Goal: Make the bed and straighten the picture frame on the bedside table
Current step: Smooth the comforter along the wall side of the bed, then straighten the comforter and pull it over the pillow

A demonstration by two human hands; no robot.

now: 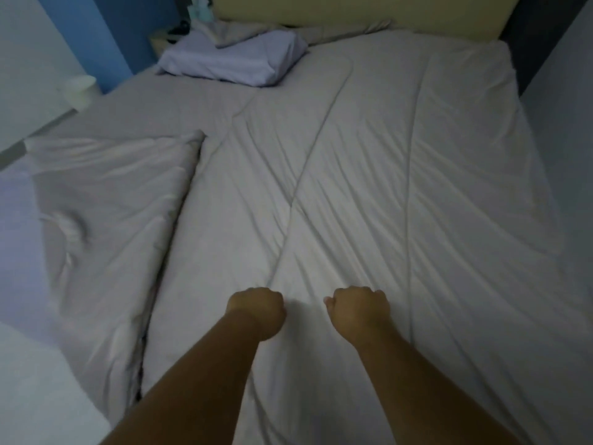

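A grey duvet (353, 155) covers most of the bed, with creases running toward my hands. Its left part (109, 203) is folded over and rumpled. My left hand (258, 311) and my right hand (359, 309) are closed fists side by side on the near middle of the duvet, pinching its fabric. A lilac pillow (234, 59) lies at the far left of the bed and a grey pillow (337, 32) rests against the yellow headboard (353, 11). The bedside table (160, 40) shows at the far left, dim, and no picture frame can be made out on it.
A white round object (80, 89) stands beside the bed's left edge, in front of a blue wall (96, 33). A pale wall (564, 107) runs close along the bed's right side. Pale floor (19, 236) lies to the left.
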